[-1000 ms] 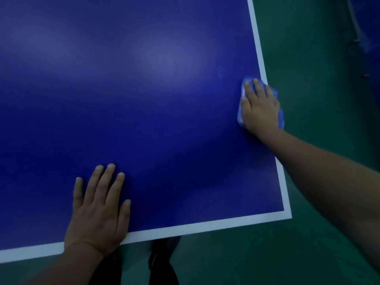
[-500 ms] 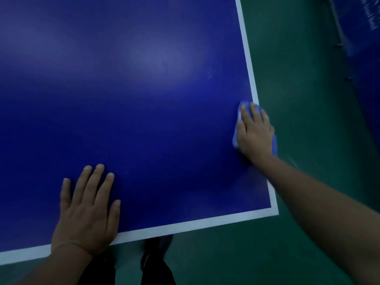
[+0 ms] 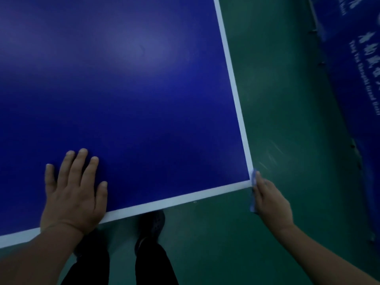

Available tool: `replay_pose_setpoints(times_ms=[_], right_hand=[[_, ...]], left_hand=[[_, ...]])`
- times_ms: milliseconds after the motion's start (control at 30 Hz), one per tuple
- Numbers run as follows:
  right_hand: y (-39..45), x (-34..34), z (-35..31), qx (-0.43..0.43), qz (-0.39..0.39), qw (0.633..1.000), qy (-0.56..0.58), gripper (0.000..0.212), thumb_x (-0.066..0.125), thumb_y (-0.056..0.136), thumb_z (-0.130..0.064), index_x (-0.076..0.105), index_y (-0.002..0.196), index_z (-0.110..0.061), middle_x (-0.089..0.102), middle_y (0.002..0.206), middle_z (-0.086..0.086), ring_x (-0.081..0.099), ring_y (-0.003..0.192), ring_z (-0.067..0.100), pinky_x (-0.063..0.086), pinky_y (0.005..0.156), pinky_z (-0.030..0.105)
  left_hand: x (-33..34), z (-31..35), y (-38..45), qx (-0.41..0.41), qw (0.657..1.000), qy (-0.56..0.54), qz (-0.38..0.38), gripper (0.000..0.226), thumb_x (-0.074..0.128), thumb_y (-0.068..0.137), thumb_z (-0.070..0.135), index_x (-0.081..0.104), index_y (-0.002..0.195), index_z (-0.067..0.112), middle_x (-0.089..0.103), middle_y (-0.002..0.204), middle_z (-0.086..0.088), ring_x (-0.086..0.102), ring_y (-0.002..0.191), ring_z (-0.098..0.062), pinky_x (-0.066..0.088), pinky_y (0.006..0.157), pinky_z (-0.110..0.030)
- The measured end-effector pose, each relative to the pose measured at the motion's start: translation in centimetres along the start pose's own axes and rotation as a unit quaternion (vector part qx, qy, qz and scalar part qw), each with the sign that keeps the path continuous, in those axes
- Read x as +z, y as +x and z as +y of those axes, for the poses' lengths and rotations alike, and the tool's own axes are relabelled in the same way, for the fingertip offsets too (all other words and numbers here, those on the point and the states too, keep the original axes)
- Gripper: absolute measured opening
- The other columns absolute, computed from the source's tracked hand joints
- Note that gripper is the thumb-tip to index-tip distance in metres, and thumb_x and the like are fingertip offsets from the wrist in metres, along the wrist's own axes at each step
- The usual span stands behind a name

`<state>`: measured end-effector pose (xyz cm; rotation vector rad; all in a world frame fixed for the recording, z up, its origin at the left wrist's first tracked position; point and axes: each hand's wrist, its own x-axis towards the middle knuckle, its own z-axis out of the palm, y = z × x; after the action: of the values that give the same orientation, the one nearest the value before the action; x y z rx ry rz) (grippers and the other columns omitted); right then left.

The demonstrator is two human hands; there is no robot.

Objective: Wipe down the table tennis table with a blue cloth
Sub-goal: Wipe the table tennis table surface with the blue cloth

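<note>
Blue cloth [image 3: 253, 189] under flat-fingered right hand [image 3: 272, 200] at table [image 3: 144, 99] corner; left hand [image 3: 74, 192] spread flat.

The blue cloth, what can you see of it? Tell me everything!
Only a thin strip of the blue cloth shows. It looks soft and lighter blue than the table tennis table. It sits at the table's near right corner, up against the side edge by the white border line. The right hand covers most of it, so only slivers peek out past the fingertips and beside the palm. Its full shape is hidden.
</note>
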<state>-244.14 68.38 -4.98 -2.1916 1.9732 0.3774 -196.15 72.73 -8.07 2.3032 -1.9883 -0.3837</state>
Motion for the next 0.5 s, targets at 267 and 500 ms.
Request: replay_pose_setpoints(times_ms=[267,500], right_hand=[[11.1,-5.6,-6.6,0.034,0.179,0.966,0.186,0.039,0.041,0.103,-0.038,0.053,0.136,-0.021,0.061,0.122,0.001,0.055,0.105,0.019,0.046,0.085,0.039],[10.1,-1.1,-22.3,-0.160,0.200,0.961,0.108,0.043,0.057,0.093,-0.013,0.059,0.136,-0.008,0.052,0.146,0.017,0.051,0.131,0.039,0.043,0.105,0.049]], left_hand=[[0.0,-0.1,0.0,-0.011,1.000,0.013,-0.011,0.064,0.027,0.096,0.045,0.038,0.146,0.008,0.023,0.161,-0.013,0.005,0.153,-0.024,-0.004,0.121,-0.052],[-0.4,0.2,0.0,-0.009,1.000,0.000,-0.004,0.065,0.025,0.096,0.044,0.039,0.147,0.006,0.023,0.161,-0.013,0.007,0.152,-0.026,-0.006,0.122,-0.050]])
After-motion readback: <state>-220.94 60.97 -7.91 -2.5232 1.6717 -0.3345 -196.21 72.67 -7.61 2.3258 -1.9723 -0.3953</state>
